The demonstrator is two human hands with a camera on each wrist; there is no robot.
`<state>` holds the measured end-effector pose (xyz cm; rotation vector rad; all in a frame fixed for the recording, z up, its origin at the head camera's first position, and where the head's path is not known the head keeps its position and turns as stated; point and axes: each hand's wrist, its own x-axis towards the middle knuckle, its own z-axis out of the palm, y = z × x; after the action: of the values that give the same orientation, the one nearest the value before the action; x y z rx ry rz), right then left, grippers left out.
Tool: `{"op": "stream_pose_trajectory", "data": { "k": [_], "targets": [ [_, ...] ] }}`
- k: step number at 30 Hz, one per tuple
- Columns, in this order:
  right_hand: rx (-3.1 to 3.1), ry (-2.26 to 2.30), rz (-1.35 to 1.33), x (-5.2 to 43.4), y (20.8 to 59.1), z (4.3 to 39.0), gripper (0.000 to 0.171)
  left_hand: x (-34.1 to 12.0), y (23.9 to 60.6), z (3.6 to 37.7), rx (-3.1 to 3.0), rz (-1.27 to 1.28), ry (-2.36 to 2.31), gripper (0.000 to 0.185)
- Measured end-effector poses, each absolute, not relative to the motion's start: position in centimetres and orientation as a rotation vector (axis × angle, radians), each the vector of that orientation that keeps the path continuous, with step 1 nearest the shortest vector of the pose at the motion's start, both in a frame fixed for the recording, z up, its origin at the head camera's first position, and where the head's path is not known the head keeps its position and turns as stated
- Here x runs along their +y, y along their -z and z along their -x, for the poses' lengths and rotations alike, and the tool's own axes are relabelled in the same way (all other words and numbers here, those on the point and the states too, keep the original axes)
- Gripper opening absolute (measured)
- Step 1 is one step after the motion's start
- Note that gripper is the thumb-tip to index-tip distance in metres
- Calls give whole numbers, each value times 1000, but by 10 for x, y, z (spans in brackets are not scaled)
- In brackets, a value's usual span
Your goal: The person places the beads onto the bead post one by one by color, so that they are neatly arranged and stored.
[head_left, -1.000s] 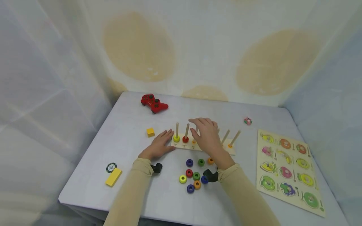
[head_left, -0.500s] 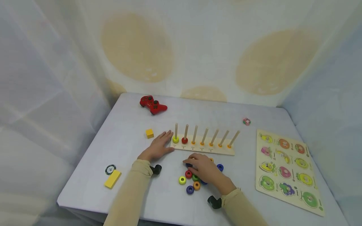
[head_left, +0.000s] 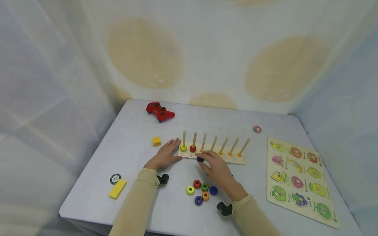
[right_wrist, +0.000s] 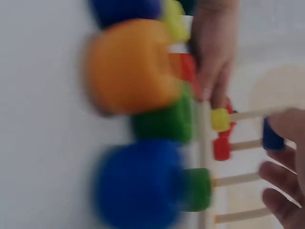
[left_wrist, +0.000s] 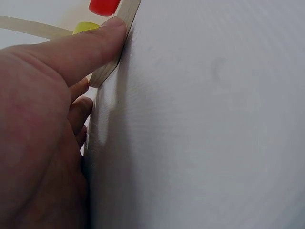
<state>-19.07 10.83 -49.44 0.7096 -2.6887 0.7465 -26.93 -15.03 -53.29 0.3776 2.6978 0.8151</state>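
Note:
My left hand (head_left: 163,156) lies at the left end of a wooden peg board (head_left: 236,160), fingers extended; in the left wrist view the thumb (left_wrist: 90,50) presses along the board's edge. A yellow ring (head_left: 183,148) sits on the first peg, and a red ring (head_left: 193,149) on the second. Between thumb and fingertips my right hand (head_left: 218,168) pinches a dark blue ring (head_left: 200,159), held just in front of the board near the third peg. The right wrist view shows this dark blue ring (right_wrist: 272,134) level with the pegs' upper parts. The other pegs carry no large ring.
Loose rings lie in front of the board, among them a red one (head_left: 197,184), a yellow one (head_left: 190,190) and an orange one (head_left: 205,196). A fruit puzzle board (head_left: 298,180) is at right, a red game controller (head_left: 160,111) behind, yellow blocks (head_left: 118,188) at left.
My right hand came down from over the pegs to the loose rings, took the dark blue one and raised it toward the board. My left hand has stayed in place.

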Motion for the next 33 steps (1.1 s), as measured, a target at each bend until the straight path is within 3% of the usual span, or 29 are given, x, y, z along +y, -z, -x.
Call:
{"op": "stream_pose_trajectory", "data": {
  "k": [7, 18, 33],
  "targets": [
    [-2389, -867, -564, 116, 455, 218, 35, -151, 531, 268, 2681, -376, -834, 83],
    [-2601, -620, -465, 108, 419, 236, 42, -151, 530, 267, 2677, -396, -842, 83],
    [-2704, -509, -416, 107, 418, 238, 37, -152, 532, 271, 2690, -438, -821, 84]
  ]
}}
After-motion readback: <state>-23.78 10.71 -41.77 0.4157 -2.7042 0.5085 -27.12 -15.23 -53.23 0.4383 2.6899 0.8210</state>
